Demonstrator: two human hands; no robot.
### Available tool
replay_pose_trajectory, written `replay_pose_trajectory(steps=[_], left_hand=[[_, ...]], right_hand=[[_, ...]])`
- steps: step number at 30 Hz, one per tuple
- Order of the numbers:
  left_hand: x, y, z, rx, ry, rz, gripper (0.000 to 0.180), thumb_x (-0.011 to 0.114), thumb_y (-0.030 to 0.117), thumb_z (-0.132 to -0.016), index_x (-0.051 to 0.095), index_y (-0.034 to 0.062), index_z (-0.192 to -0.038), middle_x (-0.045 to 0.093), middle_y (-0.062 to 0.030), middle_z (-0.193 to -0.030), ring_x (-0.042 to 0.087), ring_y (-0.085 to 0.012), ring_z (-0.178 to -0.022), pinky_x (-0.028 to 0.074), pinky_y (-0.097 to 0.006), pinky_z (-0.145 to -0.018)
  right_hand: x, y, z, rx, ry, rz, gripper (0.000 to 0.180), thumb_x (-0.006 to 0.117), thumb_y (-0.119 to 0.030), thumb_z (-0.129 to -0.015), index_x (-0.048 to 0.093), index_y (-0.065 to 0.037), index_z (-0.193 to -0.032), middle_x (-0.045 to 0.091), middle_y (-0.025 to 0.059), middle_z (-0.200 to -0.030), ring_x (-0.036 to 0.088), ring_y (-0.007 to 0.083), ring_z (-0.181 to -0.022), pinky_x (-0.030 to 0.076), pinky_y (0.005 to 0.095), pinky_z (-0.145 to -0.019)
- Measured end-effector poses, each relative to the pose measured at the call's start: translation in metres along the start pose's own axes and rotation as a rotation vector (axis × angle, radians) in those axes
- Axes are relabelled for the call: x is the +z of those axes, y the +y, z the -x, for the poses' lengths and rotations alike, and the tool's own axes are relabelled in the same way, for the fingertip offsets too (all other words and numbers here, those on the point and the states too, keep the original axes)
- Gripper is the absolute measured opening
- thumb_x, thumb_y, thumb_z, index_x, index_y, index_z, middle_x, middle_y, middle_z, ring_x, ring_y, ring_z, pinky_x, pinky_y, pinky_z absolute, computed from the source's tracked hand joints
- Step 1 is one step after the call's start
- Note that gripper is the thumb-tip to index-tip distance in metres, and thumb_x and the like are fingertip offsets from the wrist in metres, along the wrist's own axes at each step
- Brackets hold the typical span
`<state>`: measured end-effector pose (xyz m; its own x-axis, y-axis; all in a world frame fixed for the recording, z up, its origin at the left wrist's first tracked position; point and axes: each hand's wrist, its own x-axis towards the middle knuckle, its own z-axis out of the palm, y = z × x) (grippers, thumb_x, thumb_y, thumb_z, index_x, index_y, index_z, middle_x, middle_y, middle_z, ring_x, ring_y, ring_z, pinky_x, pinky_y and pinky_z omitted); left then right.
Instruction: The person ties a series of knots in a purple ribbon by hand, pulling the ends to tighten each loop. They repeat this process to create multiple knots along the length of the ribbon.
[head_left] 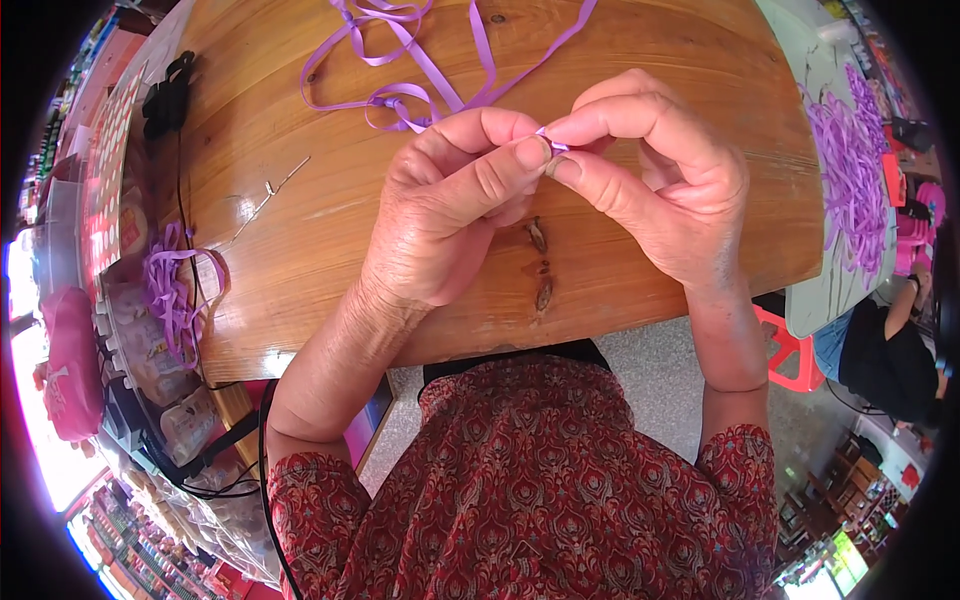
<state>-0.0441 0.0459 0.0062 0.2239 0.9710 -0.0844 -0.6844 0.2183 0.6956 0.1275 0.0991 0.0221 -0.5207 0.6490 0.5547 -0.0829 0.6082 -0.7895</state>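
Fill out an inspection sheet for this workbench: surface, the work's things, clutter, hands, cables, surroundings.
Surface: wooden table, glossy, dark knots near its front edge.
Work's things: purple ribbon looped across the table, one end pinched at the fingertips.
Clutter: thin metal needle lying left; bundle of purple ribbon at the left edge.
Hands: left hand and right hand meet, both pinching the ribbon.
Cables: black cable down the table's left edge.
Surroundings: pile of purple ribbon on a neighbouring table; red stool; seated person at right.

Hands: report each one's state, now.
Left hand: closed, pinching the purple ribbon.
Right hand: closed, pinching the same ribbon.
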Motion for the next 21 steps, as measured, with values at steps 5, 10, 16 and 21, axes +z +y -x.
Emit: replay_pose_trajectory(steps=[5,10,16,21], left_hand=[[-0.002,-0.0028,-0.0003,0.007,0.001,-0.017,0.011,0.063,0.011,-0.087,0.063,0.0041,-0.095,0.056,0.0044,-0.073,0.037,-0.0034,-0.059,0.026,-0.02,-0.052],[-0.0031,-0.0026,-0.0007,-0.025,0.005,-0.002,0.012,0.063,0.012,-0.087,0.063,0.0037,-0.096,0.051,0.0053,-0.07,0.034,-0.0041,-0.058,0.024,-0.02,-0.051],[-0.0083,-0.0033,-0.0024,-0.031,-0.004,-0.017,0.013,0.063,0.013,-0.087,0.063,0.0034,-0.096,0.05,0.0053,-0.07,0.033,-0.0041,-0.058,0.024,-0.021,-0.051],[-0.0072,-0.0035,-0.0016,-0.034,-0.001,-0.038,0.012,0.063,0.011,-0.087,0.062,0.0033,-0.096,0.054,0.0043,-0.074,0.036,-0.0036,-0.059,0.026,-0.02,-0.052]], right_hand=[[-0.003,-0.001,-0.0012,-0.038,-0.004,0.035,0.019,0.067,0.013,-0.075,0.063,0.004,-0.092,0.059,0.0102,-0.09,0.056,0.0144,-0.08,0.046,0.0241,-0.069],[-0.0028,-0.0035,-0.0034,-0.186,0.009,0.233,0.018,0.067,0.012,-0.073,0.064,0.002,-0.088,0.061,0.0103,-0.082,0.057,0.0148,-0.069,0.044,0.0234,-0.059],[-0.0011,-0.0021,-0.0032,-0.227,0.022,0.376,0.019,0.066,0.013,-0.072,0.065,0.002,-0.088,0.063,0.0096,-0.077,0.058,0.0167,-0.065,0.044,0.0244,-0.057],[-0.0055,-0.0028,-0.0027,-0.179,0.007,0.373,0.021,0.065,0.013,-0.072,0.065,0.002,-0.089,0.064,0.0094,-0.077,0.058,0.0162,-0.066,0.045,0.025,-0.058]])
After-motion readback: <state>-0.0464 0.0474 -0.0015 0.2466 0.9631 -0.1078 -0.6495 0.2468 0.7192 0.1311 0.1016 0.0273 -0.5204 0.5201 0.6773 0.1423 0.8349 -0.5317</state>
